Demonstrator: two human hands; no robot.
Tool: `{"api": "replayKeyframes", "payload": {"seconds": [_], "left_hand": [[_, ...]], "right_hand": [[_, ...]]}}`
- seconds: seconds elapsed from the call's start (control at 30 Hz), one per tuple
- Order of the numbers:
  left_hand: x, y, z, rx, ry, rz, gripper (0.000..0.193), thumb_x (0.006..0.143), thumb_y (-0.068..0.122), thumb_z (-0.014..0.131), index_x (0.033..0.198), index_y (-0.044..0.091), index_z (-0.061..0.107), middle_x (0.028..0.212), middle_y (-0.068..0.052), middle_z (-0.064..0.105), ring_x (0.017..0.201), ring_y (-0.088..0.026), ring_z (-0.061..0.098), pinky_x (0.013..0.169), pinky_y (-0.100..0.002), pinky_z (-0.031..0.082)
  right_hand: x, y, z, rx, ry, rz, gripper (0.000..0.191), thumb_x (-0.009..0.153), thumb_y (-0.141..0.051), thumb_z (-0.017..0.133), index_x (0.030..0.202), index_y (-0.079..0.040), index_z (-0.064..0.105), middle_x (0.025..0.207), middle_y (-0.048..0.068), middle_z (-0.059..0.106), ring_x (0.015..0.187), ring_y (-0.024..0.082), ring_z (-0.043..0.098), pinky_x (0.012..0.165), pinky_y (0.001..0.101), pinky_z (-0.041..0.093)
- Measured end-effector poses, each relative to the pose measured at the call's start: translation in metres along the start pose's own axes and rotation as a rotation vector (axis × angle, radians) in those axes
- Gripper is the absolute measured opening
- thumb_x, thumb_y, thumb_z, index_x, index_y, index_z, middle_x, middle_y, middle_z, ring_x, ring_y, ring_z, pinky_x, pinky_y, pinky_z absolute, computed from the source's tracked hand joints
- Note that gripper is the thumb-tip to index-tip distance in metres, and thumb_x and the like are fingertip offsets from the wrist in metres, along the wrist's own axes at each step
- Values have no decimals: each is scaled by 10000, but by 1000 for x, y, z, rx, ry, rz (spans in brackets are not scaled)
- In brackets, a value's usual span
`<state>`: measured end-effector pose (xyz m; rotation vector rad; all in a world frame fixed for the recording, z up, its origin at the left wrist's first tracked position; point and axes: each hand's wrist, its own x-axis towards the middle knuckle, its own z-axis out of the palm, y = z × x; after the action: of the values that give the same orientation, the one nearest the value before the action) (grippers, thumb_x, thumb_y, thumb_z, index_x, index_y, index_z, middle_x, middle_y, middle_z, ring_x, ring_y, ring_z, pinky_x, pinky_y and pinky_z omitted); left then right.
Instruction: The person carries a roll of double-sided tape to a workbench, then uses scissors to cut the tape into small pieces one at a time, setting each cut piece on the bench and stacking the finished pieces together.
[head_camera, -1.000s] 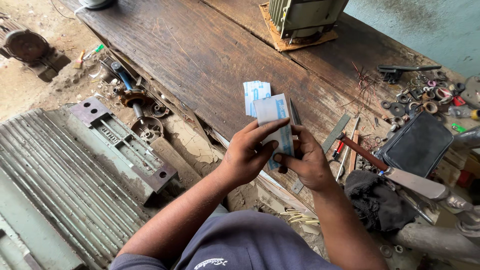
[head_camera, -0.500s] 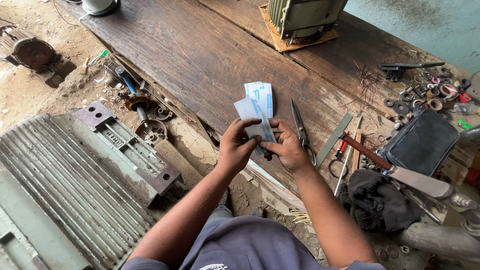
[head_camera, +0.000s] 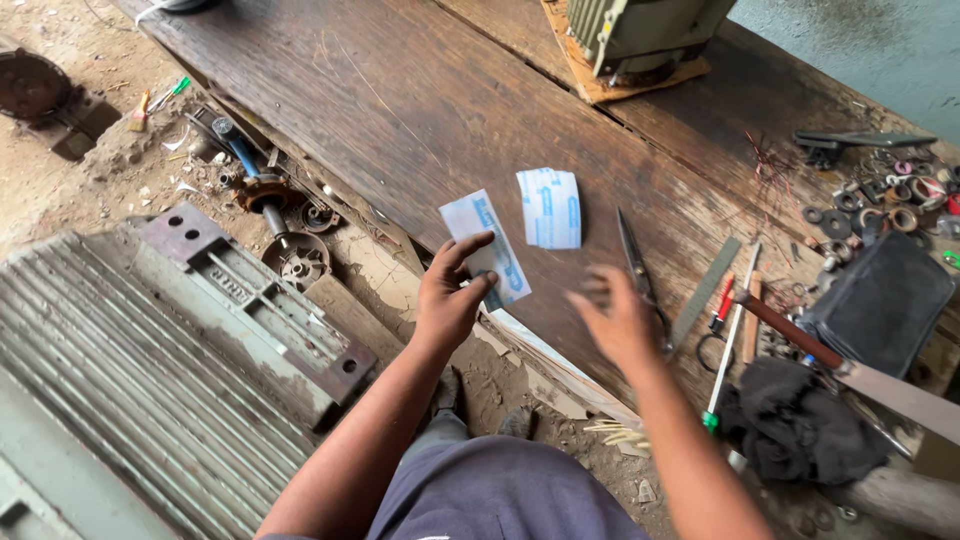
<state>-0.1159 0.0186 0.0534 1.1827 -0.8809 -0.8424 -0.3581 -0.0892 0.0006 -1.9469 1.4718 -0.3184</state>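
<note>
My left hand (head_camera: 452, 295) grips a white sheet with blue print (head_camera: 487, 247) near the front edge of the dark wooden bench (head_camera: 400, 110). A second curved white and blue sheet (head_camera: 549, 207) lies on the bench just beyond it. My right hand (head_camera: 617, 317) is blurred, fingers spread, holding nothing, and hovers beside a pair of scissors (head_camera: 640, 270) lying on the wood.
A ruler (head_camera: 704, 292), screwdrivers (head_camera: 728, 340), a large knife (head_camera: 850, 370), a black pouch (head_camera: 878, 303), a dark cloth (head_camera: 795, 425) and several washers (head_camera: 880, 200) crowd the right. A green motor (head_camera: 640, 35) stands at the back. A ribbed motor housing (head_camera: 130, 390) lies on the ground left.
My right hand has let go of the sheet and moved right toward the scissors. My left hand alone keeps the sheet, held lower and to the left.
</note>
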Motion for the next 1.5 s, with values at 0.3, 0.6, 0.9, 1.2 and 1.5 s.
{"api": "replayKeyframes", "payload": {"seconds": [0.3,0.6,0.9,1.2,1.5], "left_hand": [[60,23,-82,-427,-106,-126,545,921,-82,664,1453,10,590,1249,-66,605,1111,-149,627,923,-286,515],[102,52,-102,-477,-189,-99,556,907,-61,667,1446,28,566,1287,-70,666,1145,-128,654,982,-276,527],[133,62,-104,-347,-140,100,526,939,-66,688,1452,9,600,1200,-19,517,1069,-111,609,912,-244,507],[146,83,-90,-209,42,334,521,950,-86,679,1449,31,588,1283,-17,548,1132,-96,607,884,-213,542],[140,85,-92,-187,82,346,518,962,-113,654,1453,40,591,1283,-21,538,1143,-91,610,850,-194,542]], "right_hand": [[-25,27,11,-358,466,-27,430,864,-166,761,1267,-68,646,1278,203,620,1187,444,584,1004,525,493],[-8,27,-9,-130,187,464,430,834,-122,748,1248,-49,657,1113,166,723,1023,349,703,913,485,567],[-20,-60,65,1418,-90,-270,472,973,-318,820,1208,-14,546,1008,95,610,952,239,609,863,416,519],[-14,-211,97,1223,-265,-342,1009,745,-817,752,1315,-31,477,1008,94,564,922,199,567,820,383,491],[-20,-220,98,1100,-266,-338,1016,745,-812,758,1325,-40,441,1040,93,552,933,188,573,833,373,497]]}}
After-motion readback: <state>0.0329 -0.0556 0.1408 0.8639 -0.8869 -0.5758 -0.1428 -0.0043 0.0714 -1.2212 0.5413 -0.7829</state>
